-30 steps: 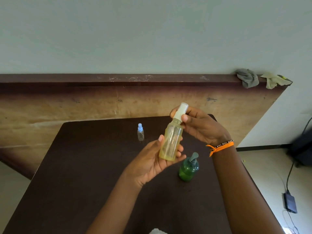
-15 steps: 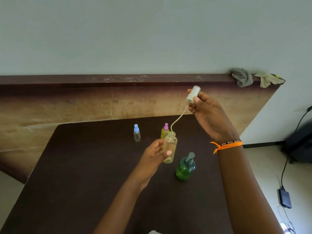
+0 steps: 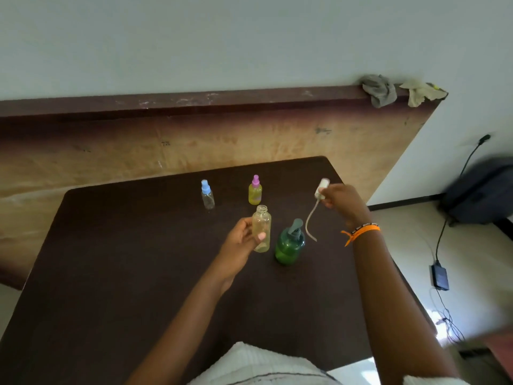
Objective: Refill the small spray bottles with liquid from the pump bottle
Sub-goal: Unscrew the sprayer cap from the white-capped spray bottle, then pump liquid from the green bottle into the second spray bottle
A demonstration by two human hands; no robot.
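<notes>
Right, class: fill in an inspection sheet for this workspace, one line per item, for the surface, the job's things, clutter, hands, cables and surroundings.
Surface: dark brown table, standing against a worn wooden panel.
Job's things: open bottle, cap off; white spray cap with its tube hanging; green pump bottle; blue-capped bottle and pink-capped bottle standing behind.
Clutter: nothing seen on the table.
Hands: left hand grips the open bottle; right hand pinches the spray cap.
Cables: black cable and adapter on the floor.
Surroundings: two rags on the ledge; dark bag.
</notes>
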